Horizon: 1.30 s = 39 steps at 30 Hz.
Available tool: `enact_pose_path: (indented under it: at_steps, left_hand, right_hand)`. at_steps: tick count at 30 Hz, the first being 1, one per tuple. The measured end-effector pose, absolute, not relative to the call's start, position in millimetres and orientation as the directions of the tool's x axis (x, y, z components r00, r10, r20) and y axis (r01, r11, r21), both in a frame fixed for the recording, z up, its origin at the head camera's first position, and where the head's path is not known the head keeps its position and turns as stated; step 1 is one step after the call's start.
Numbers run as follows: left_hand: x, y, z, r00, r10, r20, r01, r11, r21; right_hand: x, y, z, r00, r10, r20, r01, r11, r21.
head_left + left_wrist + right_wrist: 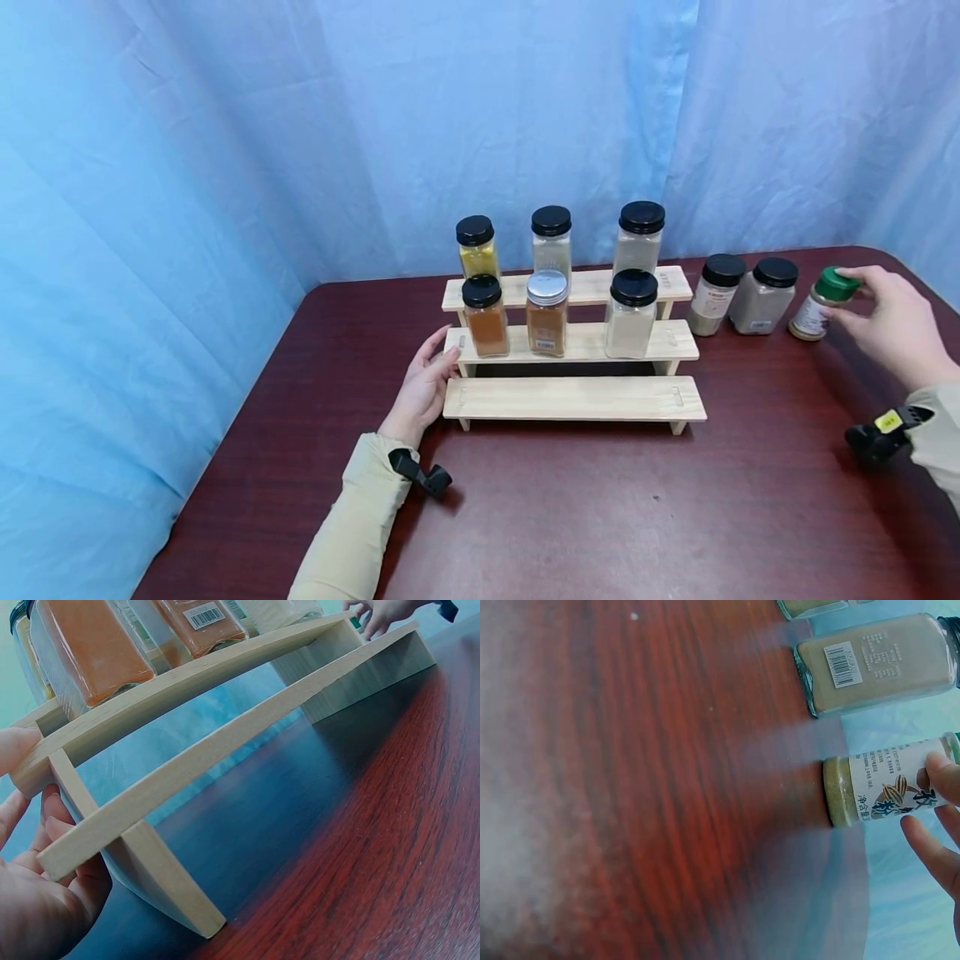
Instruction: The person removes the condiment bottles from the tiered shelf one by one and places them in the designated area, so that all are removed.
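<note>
My left hand [422, 390] grips the left end of a three-tier wooden spice rack [573, 398]. In the left wrist view its thumb lies over the end of the middle shelf [150, 697], fingers underneath. Far to the right, my right hand [897, 323] pinches a small round spice jar [812, 318] with a green lid. The right wrist view shows thumb and fingers around the jar's white label [892, 778], with olive-brown powder below it. The jar stands upright at the right end of a short row on the table.
Beside the green-lidded jar stand a square black-lidded jar [759, 304] and a round black-lidded jar [712, 304]. The top tier carries three jars, including a yellow one [480, 258]. On the middle tier are two orange-brown jars [487, 329] and a pale one [630, 329]. Blue curtains [487, 125] hang behind.
</note>
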<state>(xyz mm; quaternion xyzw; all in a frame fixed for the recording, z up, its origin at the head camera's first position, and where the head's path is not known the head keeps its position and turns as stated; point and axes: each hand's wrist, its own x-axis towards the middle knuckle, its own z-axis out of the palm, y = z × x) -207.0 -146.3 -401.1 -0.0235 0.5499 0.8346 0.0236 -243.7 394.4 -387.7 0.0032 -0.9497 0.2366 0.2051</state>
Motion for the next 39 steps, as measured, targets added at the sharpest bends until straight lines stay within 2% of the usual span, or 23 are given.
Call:
enact_pose_path:
  at_steps: [15,34,39]
  left_hand:
    - [-206.2,-146.4,-401.1,-0.998,0.017,-0.063,-0.064,-0.392,0.918]
    - [-204.2,-146.0,-400.9,-0.998,0.025,-0.058,-0.063,-0.39,0.919]
    - [-204.4,-145.7,-400.0,-0.999,0.013,-0.051,-0.052,-0.372,0.927]
  right_hand:
    - [-250.0,387.7,-377.8,-0.914,0.049,0.404,-0.144,0.889,-0.435]
    - [-243.1,386.5,-377.4,-0.935,0.05,0.351,-0.105,0.908,-0.406]
    - [-240.2,389.8,-375.2,-0.944,0.08,0.32,-0.069,0.901,-0.429]
